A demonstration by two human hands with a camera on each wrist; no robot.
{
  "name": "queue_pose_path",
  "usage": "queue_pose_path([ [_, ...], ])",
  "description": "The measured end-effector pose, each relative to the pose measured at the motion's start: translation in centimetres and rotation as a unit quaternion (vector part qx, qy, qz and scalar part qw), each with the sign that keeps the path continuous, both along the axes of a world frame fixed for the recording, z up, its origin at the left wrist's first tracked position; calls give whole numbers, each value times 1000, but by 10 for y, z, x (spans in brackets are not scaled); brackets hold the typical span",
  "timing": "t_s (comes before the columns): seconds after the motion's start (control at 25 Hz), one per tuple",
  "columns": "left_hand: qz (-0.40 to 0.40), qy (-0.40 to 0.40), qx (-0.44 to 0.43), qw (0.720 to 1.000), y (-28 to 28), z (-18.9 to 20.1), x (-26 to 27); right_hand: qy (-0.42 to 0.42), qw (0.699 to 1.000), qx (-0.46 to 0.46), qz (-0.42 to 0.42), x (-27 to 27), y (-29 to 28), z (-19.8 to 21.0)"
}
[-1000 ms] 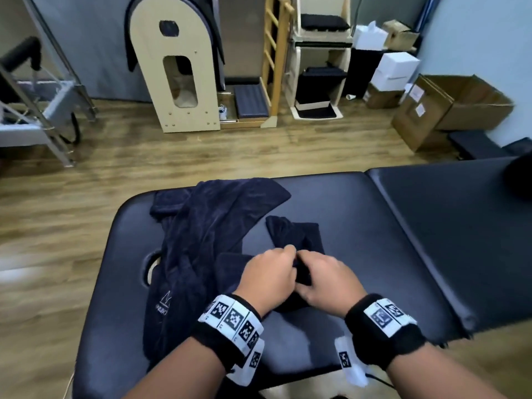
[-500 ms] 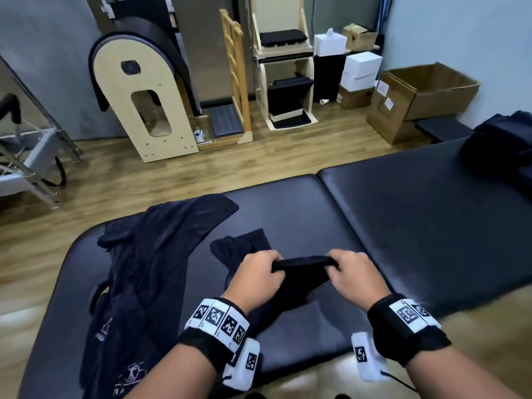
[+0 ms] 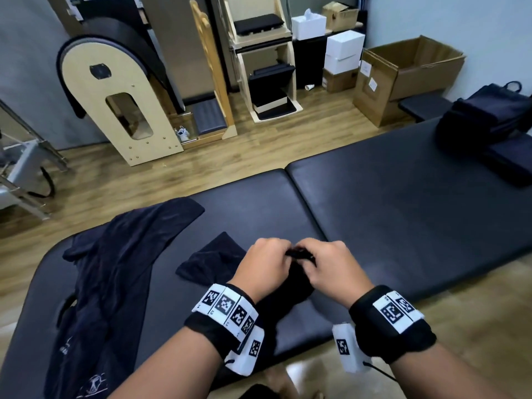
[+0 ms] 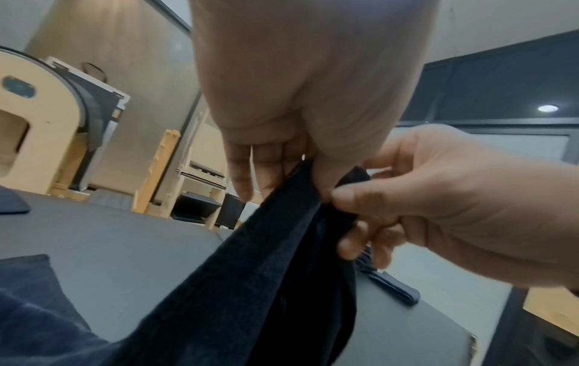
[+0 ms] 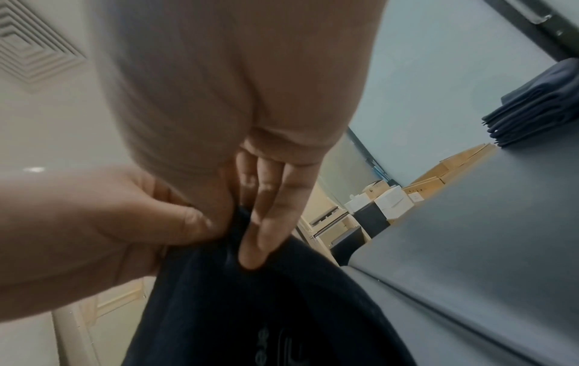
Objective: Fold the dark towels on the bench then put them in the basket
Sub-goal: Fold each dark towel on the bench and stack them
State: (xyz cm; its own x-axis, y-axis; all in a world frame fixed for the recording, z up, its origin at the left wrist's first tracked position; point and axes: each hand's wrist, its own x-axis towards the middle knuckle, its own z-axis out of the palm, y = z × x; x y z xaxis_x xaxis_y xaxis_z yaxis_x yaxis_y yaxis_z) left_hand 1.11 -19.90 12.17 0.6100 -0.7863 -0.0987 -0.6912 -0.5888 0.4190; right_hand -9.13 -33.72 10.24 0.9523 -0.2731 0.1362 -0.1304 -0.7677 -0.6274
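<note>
Small dark towel (image 3: 210, 260) lifted at one edge, larger dark towel (image 3: 115, 269) crumpled on bench (image 3: 403, 214)

black wristbands (image 3: 218, 332) with white black-patterned marker tags (image 3: 398, 312)

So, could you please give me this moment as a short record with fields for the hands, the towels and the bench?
left hand: pinches the top edge of the small dark towel
right hand: pinches the same edge, close beside the left
small dark towel: top lifted, lower part on the bench
large dark towel: unfolded, crumpled at the bench's left end
folded towels: stacked at the bench's far right
basket: cannot tell
</note>
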Motion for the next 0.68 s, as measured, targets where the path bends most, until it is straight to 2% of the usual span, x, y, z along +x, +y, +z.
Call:
queue_pose_path([
  [0.12, 0, 0, 64, 998, 3, -11, 23, 17, 999, -33, -23, 19, -19, 1],
  [0.24, 2, -1, 106, 994, 2, -22, 45, 28, 998, -20, -54, 31, -46, 13],
  [0.32, 27, -7, 93, 995, 0, -25, 62, 33, 994, -2, -103, 38, -69, 24],
  [0.48, 70, 37, 97, 992, 0, -29, 101, 12, 971, 125, -203, 44, -108, 28],
  [0.68, 46, 91, 45, 994, -16, -16, 125, 23, 967, 120, -222, 39, -154, 8],
])
